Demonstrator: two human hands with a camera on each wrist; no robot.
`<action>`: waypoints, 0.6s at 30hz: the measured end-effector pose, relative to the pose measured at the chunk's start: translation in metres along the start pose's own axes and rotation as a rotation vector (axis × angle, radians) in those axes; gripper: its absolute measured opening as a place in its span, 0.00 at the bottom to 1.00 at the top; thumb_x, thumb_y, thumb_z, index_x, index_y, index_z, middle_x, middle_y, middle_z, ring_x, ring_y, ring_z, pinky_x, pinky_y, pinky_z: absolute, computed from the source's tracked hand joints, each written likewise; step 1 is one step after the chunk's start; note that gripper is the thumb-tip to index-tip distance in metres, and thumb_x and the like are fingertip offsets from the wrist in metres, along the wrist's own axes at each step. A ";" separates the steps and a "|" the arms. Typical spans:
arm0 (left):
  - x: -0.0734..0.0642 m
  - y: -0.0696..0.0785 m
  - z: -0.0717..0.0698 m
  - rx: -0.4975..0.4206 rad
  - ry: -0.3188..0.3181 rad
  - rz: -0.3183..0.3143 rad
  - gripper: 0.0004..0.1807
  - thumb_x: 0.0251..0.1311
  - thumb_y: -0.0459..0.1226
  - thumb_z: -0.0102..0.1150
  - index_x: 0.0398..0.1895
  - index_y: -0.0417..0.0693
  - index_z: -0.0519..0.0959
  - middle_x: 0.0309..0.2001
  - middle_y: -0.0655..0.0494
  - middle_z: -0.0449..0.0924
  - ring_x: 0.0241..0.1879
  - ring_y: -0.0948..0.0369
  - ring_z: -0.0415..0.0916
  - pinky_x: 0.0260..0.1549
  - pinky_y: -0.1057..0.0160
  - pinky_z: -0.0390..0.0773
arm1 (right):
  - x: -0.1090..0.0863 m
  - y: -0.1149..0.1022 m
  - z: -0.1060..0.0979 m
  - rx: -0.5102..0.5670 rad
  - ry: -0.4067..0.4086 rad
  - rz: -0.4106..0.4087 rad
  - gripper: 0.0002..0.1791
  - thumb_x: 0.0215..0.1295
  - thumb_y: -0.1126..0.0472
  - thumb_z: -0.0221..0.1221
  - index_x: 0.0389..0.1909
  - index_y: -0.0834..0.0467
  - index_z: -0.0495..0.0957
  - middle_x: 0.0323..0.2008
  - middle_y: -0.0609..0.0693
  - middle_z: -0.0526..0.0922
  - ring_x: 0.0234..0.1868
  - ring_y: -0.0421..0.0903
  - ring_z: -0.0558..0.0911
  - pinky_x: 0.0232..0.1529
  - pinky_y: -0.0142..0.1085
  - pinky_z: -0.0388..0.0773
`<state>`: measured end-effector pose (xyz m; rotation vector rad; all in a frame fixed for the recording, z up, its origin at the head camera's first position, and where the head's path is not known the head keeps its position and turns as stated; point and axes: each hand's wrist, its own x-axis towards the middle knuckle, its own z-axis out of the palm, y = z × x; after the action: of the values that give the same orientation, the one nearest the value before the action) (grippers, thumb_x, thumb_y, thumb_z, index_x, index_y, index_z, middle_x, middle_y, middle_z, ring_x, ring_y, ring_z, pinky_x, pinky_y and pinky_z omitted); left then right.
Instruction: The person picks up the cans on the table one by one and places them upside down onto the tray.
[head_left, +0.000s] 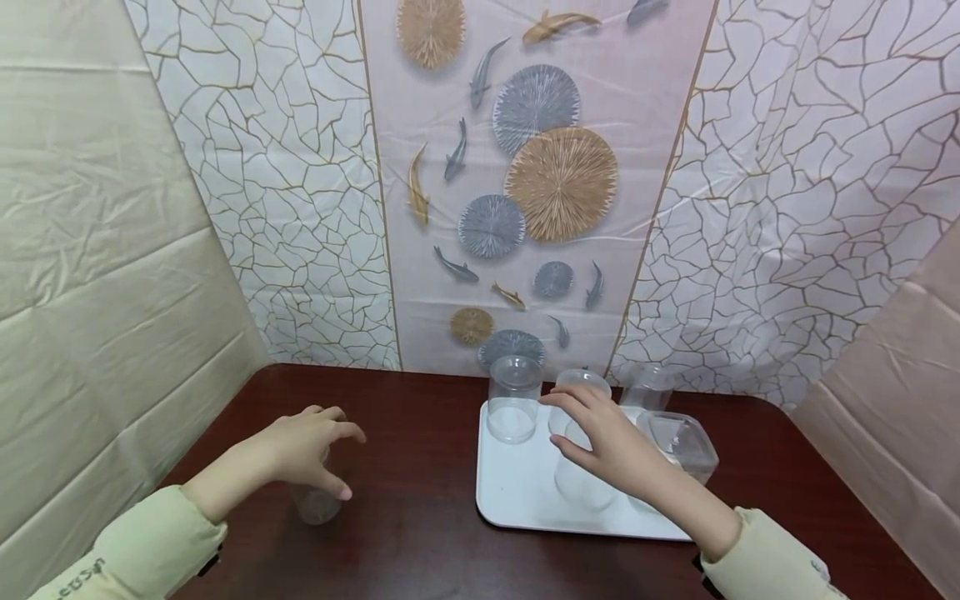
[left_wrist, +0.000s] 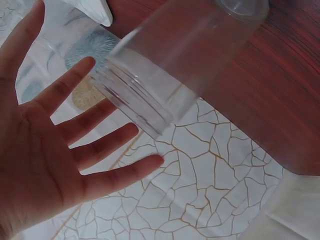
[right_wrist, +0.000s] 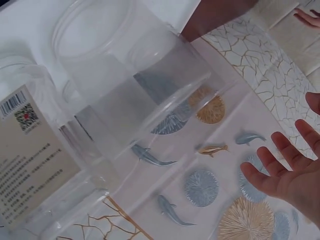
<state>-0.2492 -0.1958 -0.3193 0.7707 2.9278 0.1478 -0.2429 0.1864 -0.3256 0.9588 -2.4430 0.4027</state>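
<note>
My left hand [head_left: 303,450] is over the left side of the table, fingers spread and thumb apart, with a clear jar [head_left: 318,507] standing partly hidden beneath it. In the left wrist view the threaded rim of that clear jar shows close to the straight fingertips [left_wrist: 156,161], and the palm is bare. Above the white tray [head_left: 517,496] on the right hovers my right hand [head_left: 611,442], its fingers loosely extended and holding nothing. Directly under it a clear round tub [head_left: 585,492] is partly covered by the hand.
More clear containers stand on the tray: a tall jar [head_left: 514,408] at its back left, another jar [head_left: 651,387] at the back right and a squarish box [head_left: 693,450] on the right. A label [right_wrist: 35,155] marks one container. Patterned cloth [head_left: 300,250] hangs behind the dark table [head_left: 405,500].
</note>
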 end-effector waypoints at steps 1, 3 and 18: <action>0.000 -0.001 0.001 0.005 -0.008 -0.005 0.33 0.33 0.55 0.75 0.49 0.59 0.78 0.47 0.56 0.74 0.47 0.50 0.71 0.29 0.51 0.74 | -0.001 0.001 0.000 0.003 0.001 0.001 0.23 0.55 0.64 0.66 0.53 0.57 0.75 0.49 0.52 0.77 0.53 0.51 0.75 0.51 0.49 0.74; 0.000 -0.003 0.002 0.012 -0.029 -0.008 0.32 0.31 0.53 0.77 0.46 0.59 0.78 0.42 0.57 0.73 0.42 0.53 0.72 0.28 0.53 0.73 | -0.003 0.002 0.001 0.010 0.001 0.004 0.23 0.54 0.64 0.66 0.53 0.57 0.75 0.50 0.51 0.77 0.54 0.51 0.75 0.51 0.49 0.74; -0.001 -0.012 0.011 0.057 0.017 0.036 0.19 0.28 0.28 0.70 0.26 0.55 0.76 0.26 0.64 0.65 0.26 0.65 0.64 0.20 0.67 0.64 | -0.004 -0.003 0.008 0.020 0.014 0.006 0.23 0.55 0.62 0.66 0.53 0.57 0.75 0.49 0.51 0.77 0.52 0.51 0.75 0.52 0.48 0.73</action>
<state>-0.2531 -0.2062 -0.3314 0.8352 2.9465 0.0745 -0.2410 0.1835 -0.3339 0.9538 -2.4343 0.4359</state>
